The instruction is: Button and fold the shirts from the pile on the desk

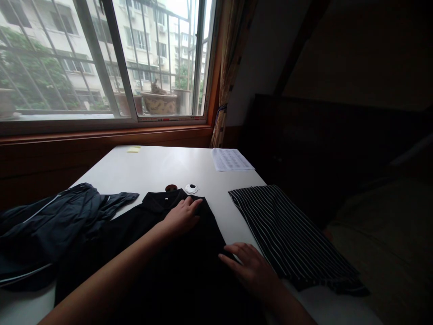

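Note:
A black collared shirt (162,271) lies spread across the white table, its collar pointing away from me. My left hand (182,215) rests on the shirt just right of the collar, near the shoulder, with its fingers lying on the cloth and partly apart. Lower down, my right hand (252,268) is at the shirt's right edge, fingers stretched out and thumb apart. Whether its fingertips press on the dark fabric is hard to see. Neither hand shows cloth gripped in it. Much of the shirt's lower part is lost in shadow.
A dark jacket with white piping (64,216) lies left, meeting the shirt. Striped black-and-white fabric (287,230) lies right. Behind the collar are a round white item (191,188) and a brown disc (171,188). Printed paper (232,160) and yellow notes (134,149) lie on the table (169,164).

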`<state>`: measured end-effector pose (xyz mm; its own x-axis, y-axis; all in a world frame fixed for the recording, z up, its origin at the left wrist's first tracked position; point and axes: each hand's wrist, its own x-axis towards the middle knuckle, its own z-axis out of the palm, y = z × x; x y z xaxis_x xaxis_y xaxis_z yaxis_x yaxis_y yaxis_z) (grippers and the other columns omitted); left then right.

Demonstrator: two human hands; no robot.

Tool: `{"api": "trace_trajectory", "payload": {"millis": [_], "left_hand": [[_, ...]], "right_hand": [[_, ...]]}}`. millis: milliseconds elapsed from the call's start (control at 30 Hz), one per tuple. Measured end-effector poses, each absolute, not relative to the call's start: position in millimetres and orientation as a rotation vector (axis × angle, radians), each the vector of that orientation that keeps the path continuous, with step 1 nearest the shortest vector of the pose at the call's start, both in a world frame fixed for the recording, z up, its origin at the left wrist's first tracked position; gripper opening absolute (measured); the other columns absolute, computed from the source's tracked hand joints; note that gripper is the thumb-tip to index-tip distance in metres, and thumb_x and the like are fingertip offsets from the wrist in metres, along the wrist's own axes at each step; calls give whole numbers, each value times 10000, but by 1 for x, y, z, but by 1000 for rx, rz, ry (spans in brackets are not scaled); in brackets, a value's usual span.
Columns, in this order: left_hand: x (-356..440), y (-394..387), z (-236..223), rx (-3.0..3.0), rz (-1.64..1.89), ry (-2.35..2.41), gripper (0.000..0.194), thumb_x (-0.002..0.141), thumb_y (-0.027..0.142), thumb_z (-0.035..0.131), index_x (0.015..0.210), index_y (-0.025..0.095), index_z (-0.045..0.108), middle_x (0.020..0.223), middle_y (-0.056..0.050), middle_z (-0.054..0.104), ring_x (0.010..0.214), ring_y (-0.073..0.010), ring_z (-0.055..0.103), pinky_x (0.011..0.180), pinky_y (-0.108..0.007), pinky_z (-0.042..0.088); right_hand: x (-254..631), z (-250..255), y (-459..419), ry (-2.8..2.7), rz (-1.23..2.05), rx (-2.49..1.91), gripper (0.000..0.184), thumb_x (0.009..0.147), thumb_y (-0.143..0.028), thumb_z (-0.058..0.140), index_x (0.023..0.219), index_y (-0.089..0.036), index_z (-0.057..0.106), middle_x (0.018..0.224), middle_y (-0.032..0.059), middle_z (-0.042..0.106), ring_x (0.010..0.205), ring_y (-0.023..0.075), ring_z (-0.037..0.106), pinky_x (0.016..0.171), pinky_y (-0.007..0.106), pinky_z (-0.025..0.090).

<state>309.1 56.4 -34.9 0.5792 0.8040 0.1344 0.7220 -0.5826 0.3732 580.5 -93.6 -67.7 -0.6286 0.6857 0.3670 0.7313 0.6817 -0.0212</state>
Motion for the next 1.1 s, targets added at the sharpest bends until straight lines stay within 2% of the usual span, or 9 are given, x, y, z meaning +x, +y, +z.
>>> {"api": "trace_trajectory", "payload": {"millis": [133, 267, 400, 567, 633, 767, 867, 933, 1100], "left_hand": [[327, 61, -53, 2799, 451, 1018, 489, 995, 383, 523, 1460, 233, 497, 1469, -129, 527, 1396, -340, 441, 1151, -489, 365], [334, 73, -80, 2820, 319, 1019, 556, 1026, 492, 442, 1522, 244, 408, 1596, -104, 382, 1484, -359, 308, 1175, -589, 287], [331, 89, -94, 2868, 373, 941, 575, 1033, 512, 423, 1553, 279, 341, 1620, -77, 330, 1519, -290, 246, 1219, -561, 191], [327, 102, -94, 2893, 356, 840, 597, 1035, 533, 403, 1568, 285, 298, 1633, -73, 290, 1530, -256, 210, 1237, -527, 136], [326, 104, -92, 2887, 328, 817, 606, 1036, 532, 401, 1573, 274, 288, 1635, -79, 278, 1530, -260, 209, 1238, -529, 129], [325, 106, -92, 2886, 362, 789, 594, 1036, 502, 425, 1570, 276, 295, 1628, -79, 297, 1525, -258, 226, 1237, -518, 144], [325, 107, -94, 2887, 389, 793, 580, 1036, 492, 435, 1565, 297, 304, 1628, -71, 298, 1526, -247, 224, 1239, -502, 145], [325, 107, -96, 2883, 378, 799, 578, 1033, 500, 437, 1563, 310, 306, 1630, -66, 295, 1526, -245, 222, 1239, -502, 144], [328, 110, -100, 2894, 398, 822, 577, 1031, 511, 431, 1562, 318, 309, 1628, -55, 303, 1526, -247, 225, 1236, -507, 155]], "right_hand": [[580, -59, -89, -2526, -107, -1025, 306, 925, -83, 522, 1163, -217, 658, 1111, 74, 714, 1056, 244, 626, 907, 431, 535], [579, -56, -88, -2517, -40, -1026, 279, 909, -91, 495, 1126, -190, 639, 1102, 83, 714, 1050, 243, 626, 917, 434, 530], [576, -55, -95, -2562, 90, -979, 263, 881, -95, 536, 1095, -205, 642, 1159, 73, 701, 1099, 233, 614, 955, 414, 513], [571, -42, -99, -2533, 263, -953, 166, 891, -147, 584, 1020, -214, 664, 978, 45, 725, 911, 198, 640, 864, 378, 528], [566, -37, -97, -2479, 281, -1001, 222, 923, -149, 557, 1103, -214, 669, 1009, 54, 730, 935, 197, 650, 886, 376, 531], [552, -37, -92, -2518, 331, -1159, 398, 918, -285, 652, 1310, -221, 633, 1391, 99, 621, 1276, 262, 569, 1088, 434, 463], [544, -44, -95, -2676, 414, -1163, 695, 901, -397, 685, 1522, -223, 425, 1576, 106, 422, 1462, 294, 374, 1204, 499, 326], [543, -48, -99, -2749, 462, -1128, 814, 915, -436, 663, 1592, -230, 261, 1634, 104, 289, 1508, 293, 277, 1233, 528, 257], [556, -51, -111, -2784, 489, -1071, 782, 958, -437, 605, 1604, -249, 206, 1648, 94, 227, 1519, 283, 242, 1235, 529, 249]]}}
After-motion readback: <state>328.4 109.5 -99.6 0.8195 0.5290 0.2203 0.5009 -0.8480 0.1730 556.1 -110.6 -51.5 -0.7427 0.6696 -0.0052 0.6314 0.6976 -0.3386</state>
